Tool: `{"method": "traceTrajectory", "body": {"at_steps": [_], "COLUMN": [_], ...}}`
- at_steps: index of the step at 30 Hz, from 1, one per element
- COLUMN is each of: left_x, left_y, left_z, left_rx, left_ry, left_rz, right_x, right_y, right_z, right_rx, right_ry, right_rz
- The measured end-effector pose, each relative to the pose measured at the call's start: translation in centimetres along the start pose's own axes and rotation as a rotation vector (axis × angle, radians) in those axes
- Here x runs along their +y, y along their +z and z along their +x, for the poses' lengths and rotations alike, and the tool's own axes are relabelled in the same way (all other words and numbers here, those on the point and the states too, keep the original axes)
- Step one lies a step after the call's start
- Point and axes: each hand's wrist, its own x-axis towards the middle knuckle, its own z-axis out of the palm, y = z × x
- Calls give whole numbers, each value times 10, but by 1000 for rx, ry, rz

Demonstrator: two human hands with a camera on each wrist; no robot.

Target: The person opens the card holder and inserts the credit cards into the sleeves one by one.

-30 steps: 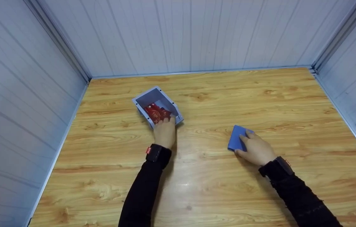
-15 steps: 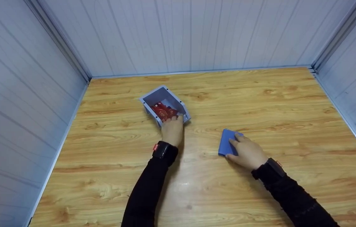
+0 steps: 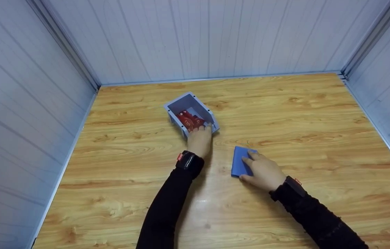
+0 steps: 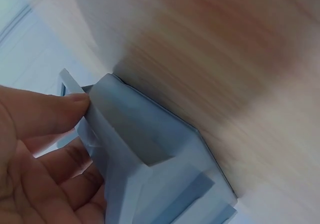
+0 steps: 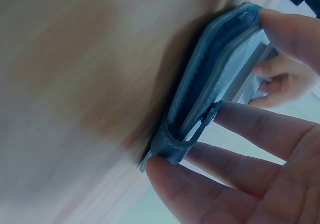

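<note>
A grey open-topped plastic box holds several red cards, one lettered VIP. My left hand grips the box's near wall; in the left wrist view the thumb lies on one side of the wall and the other fingers on the opposite side. To the right, my right hand holds a blue wallet by its edges against the tabletop. The right wrist view shows the wallet's folded leaves slightly apart, with fingertips on its rim and fold.
The wood-patterned tabletop is bounded by a pale panel wall at the back and by panels on the left and right. A narrow strip of tabletop separates the box from the wallet.
My left hand has drawn the box with its cards to the right. The wallet has slid left and nearer in my right hand, so box and wallet are closer together.
</note>
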Motion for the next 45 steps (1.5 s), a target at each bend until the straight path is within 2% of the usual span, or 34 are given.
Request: {"method": "traceTrajectory", "body": {"at_steps": [5, 13, 21, 30, 37, 42, 45], "left_x": [7, 21, 37, 56, 67, 74, 78], "left_y": [-1, 2, 4, 3, 4, 4, 4], "left_z": [5, 9, 9, 13, 13, 13, 14], "left_rx": [8, 60, 127, 31, 42, -20, -34], "left_ry": [31, 88, 147, 158, 194, 207, 218], "left_rz": [34, 77, 75, 93, 115, 117, 123], "right_x": [-6, -14, -23, -28, -31, -32, -32], "right_y": [3, 6, 7, 10, 13, 14, 16], "right_z": [0, 1, 0, -1, 1, 2, 3], "right_rx": [14, 29, 38, 67, 90, 109, 144], "right_ry": [-25, -57, -93, -152, -183, -209, -241], "right_rz": [-1, -12, -3, 2, 22, 25, 13]}}
